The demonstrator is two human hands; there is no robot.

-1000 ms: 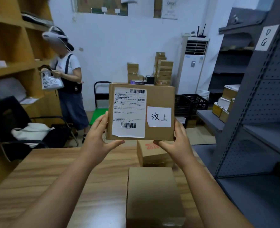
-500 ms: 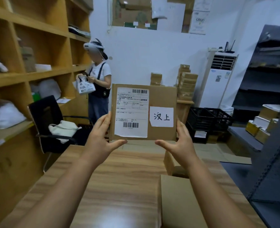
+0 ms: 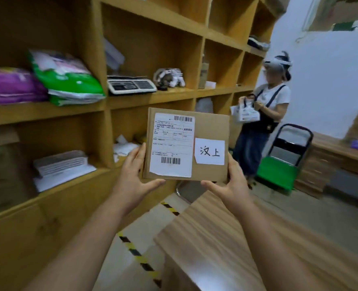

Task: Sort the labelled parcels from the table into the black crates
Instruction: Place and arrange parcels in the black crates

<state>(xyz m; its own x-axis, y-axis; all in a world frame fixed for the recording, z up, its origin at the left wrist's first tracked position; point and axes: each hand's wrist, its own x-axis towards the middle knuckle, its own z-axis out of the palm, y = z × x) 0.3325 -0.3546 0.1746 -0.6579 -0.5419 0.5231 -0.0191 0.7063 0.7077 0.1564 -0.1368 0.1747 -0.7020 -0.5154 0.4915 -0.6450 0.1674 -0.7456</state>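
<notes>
I hold a flat brown cardboard parcel [image 3: 209, 127] upright in front of me, its face towards the camera. It carries a white shipping label with barcodes on the left and a small white handwritten slip on the right. My left hand [image 3: 135, 175] grips its left edge, thumb under the bottom edge. My right hand [image 3: 230, 181] grips the right edge the same way. The wooden table [image 3: 215, 232] lies below and to the right of my arms. No black crate is in view.
Wooden shelving [image 3: 152, 95] fills the left, holding bags, a weighing scale [image 3: 130, 86] and stacked paper. A person wearing a headset [image 3: 264, 114] stands at the right beside a green hand trolley [image 3: 283, 164]. Yellow-black tape [image 3: 140, 257] marks the floor between shelving and table.
My view has swung left, from the back wall and black crates to the wooden shelving. The parcel stays held up in both hands. The parcels on the table have left the view.
</notes>
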